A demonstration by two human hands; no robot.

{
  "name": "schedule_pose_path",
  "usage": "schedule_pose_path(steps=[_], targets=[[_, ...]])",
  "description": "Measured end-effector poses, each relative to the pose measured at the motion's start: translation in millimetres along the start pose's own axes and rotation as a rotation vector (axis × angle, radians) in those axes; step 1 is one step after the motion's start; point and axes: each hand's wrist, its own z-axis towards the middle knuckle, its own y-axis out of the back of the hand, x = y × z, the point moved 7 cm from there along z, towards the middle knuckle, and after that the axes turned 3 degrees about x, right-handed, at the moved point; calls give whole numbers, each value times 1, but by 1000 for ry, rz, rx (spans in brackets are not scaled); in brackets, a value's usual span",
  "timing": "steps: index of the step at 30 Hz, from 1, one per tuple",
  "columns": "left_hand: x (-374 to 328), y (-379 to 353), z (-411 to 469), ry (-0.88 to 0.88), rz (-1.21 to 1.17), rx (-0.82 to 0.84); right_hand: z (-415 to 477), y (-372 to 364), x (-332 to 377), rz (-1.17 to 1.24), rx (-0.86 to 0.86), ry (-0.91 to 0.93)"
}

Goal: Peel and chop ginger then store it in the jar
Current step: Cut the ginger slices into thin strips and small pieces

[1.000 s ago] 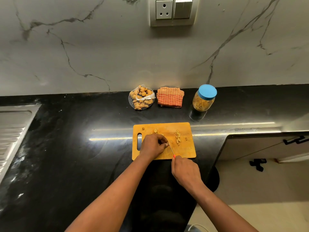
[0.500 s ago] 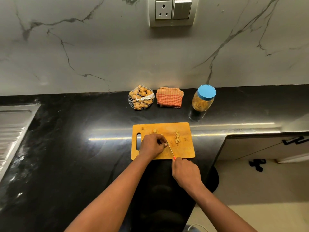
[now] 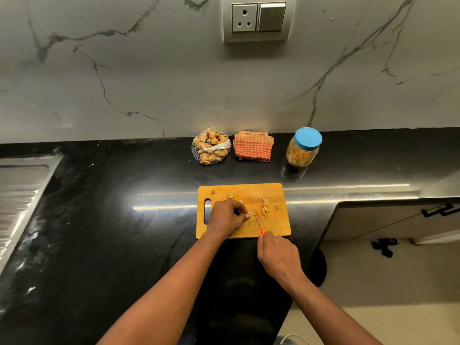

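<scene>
- Two hands are working over a rectangular wooden cutting board (image 3: pixel 275 226) on the black stone counter (image 3: pixel 112 220), and the chopping step is looking part done.
- The left hand (image 3: pixel 227 217) is curling its fingers down onto the board and pinching a small ginger piece (almost wholly hidden under the fingertips, so its shape is hard to make out).
- The right hand (image 3: pixel 278 257) is wrapping tightly round the orange handle of a thin-bladed knife (image 3: pixel 257 217) at the board's near edge.
- Key relation: the blade's long axis is running from the near edge away from the person and leaning slightly left, with its edge sitting just right of the left fingertips, so the held piece is lying immediately left of the blade.
- A loose heap of cut ginger strips (image 3: pixel 264 207) is lying just right of the blade, and a few uncut chunks (image 3: pixel 231 195) are waiting behind the left hand.
- The next cut is probably calling for the left hand to be feeding the piece rightward under the blade; with so little gap, the fingertips are at some risk.
- A clear jar with a blue lid (image 3: pixel 302 148), already holding yellowish contents and closed, is standing well beyond the board to the right, nearer the right hand.
- Beside it are lying a folded orange checked cloth (image 3: pixel 254 146) and a white mesh bag of whole ginger (image 3: pixel 211 146).
</scene>
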Motion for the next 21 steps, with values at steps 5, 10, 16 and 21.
schedule_pose_path(steps=[5, 10, 16, 21], targets=[[0, -1, -1, -7, -4, -2, -2, -5, 10, -9, 6, 34], [-1, 0, -2, -23, -14, -14, -1, -6, 11, -5, 15, 31], [-2, 0, -1, -23, -8, -13, 0, -8, 9, 3, 18, 30], [-1, 0, -1, -24, -11, -16, 2, -9, 9, -11, 25, 29]])
